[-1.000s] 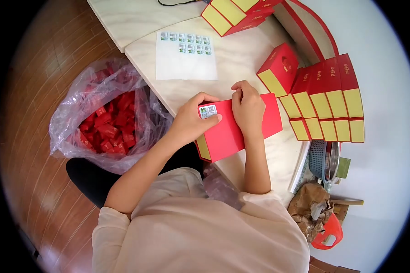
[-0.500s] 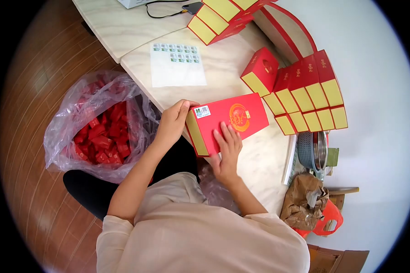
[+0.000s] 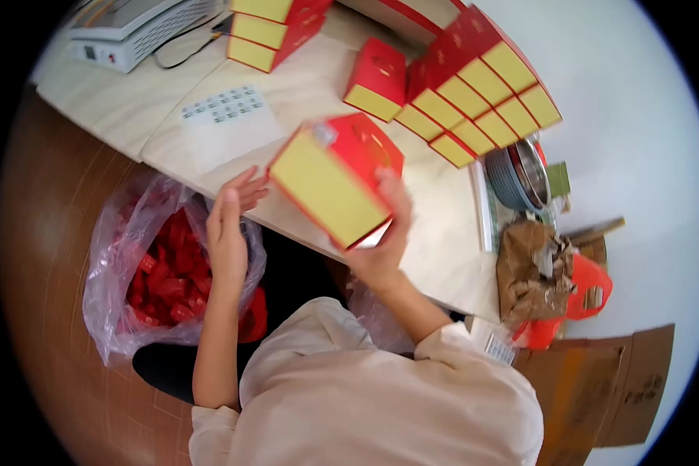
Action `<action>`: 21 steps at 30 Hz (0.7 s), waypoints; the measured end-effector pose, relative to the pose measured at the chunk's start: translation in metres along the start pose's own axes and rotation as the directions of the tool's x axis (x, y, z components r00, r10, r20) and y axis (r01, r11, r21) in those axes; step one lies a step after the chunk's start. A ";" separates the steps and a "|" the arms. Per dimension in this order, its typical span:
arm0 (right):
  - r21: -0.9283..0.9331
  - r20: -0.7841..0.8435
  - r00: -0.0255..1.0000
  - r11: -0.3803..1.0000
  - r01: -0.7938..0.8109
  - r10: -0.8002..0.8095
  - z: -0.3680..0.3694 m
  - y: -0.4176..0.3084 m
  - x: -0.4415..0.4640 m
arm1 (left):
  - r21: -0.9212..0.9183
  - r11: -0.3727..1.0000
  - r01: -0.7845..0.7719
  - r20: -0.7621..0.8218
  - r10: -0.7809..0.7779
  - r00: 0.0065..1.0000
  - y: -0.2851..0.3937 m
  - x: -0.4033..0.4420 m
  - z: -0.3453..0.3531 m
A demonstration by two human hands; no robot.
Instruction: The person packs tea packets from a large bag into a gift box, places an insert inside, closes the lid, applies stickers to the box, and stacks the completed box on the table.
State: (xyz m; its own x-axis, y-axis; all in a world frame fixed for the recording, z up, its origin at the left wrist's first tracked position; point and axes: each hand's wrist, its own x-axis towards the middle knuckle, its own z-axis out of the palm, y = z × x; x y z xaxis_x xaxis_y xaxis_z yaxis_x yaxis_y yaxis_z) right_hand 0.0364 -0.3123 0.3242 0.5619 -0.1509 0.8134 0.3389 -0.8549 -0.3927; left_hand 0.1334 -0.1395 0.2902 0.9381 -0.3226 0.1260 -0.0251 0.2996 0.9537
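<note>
A red gift box (image 3: 330, 182) with yellow sides is lifted above the table's near edge, tilted so a yellow side faces me. My right hand (image 3: 384, 225) grips it at its right end, thumb on the red top. A small label (image 3: 324, 135) sits on the red face, blurred. My left hand (image 3: 233, 213) is off the box, just left of it, with fingers apart and nothing in them. Beyond the box lies a white sticker sheet (image 3: 248, 136) with rows of small labels along its far side.
Stacked red-and-yellow boxes (image 3: 474, 85) stand at the back right, with another stack (image 3: 268, 35) farther left. A clear plastic bag (image 3: 105, 299) of red packets (image 3: 171, 272) is on the floor at left. A metal bowl (image 3: 530, 175), brown paper (image 3: 524, 272) and a cardboard box (image 3: 590, 380) are at right.
The box has been raised and turned from lying flat, its yellow side now toward me. My left hand has let go of its corner; my right has moved from its top to its end.
</note>
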 end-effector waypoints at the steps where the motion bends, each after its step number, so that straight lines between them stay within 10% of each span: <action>1: 0.079 -0.109 0.984 0.988 -0.133 0.141 -0.007 -0.008 0.018 | 0.044 0.998 -0.050 -0.027 0.051 0.998 0.004 -0.002 0.007; 6: 0.807 -0.105 0.731 0.488 -0.334 0.674 -0.035 0.016 0.090 | 0.462 0.819 -0.340 0.057 0.355 0.933 -0.011 -0.007 0.029; 10: 0.774 0.261 0.492 0.125 -0.621 0.831 -0.037 0.072 0.071 | 0.767 0.534 -0.356 0.169 0.366 0.915 -0.020 -0.009 0.041; 12: 0.707 0.262 0.482 0.173 -0.685 0.836 -0.038 0.104 0.043 | 0.677 0.654 -0.338 0.150 0.327 0.933 -0.025 -0.005 0.041; 14: 0.275 -0.065 0.471 0.470 -0.839 0.880 -0.045 0.129 0.012 | 0.668 0.663 -0.338 0.189 0.289 0.939 -0.024 -0.002 0.044; 16: -0.312 -0.311 0.840 0.787 -0.533 0.445 -0.080 0.165 -0.014 | 0.676 0.651 -0.346 0.218 0.272 0.937 -0.027 0.001 0.048; 21: -0.665 -0.489 0.741 0.354 -0.658 0.460 -0.219 0.225 -0.072 | 0.696 0.600 -0.394 0.213 0.352 0.912 -0.036 0.002 0.052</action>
State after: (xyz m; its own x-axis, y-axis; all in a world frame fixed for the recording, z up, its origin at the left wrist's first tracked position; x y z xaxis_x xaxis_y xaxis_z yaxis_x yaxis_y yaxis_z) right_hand -0.0927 -0.6024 0.2714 0.2034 -0.7475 0.6323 -0.7510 -0.5335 -0.3891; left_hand 0.1186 -0.1975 0.2699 0.7729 -0.3798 0.5082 -0.6251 -0.3184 0.7127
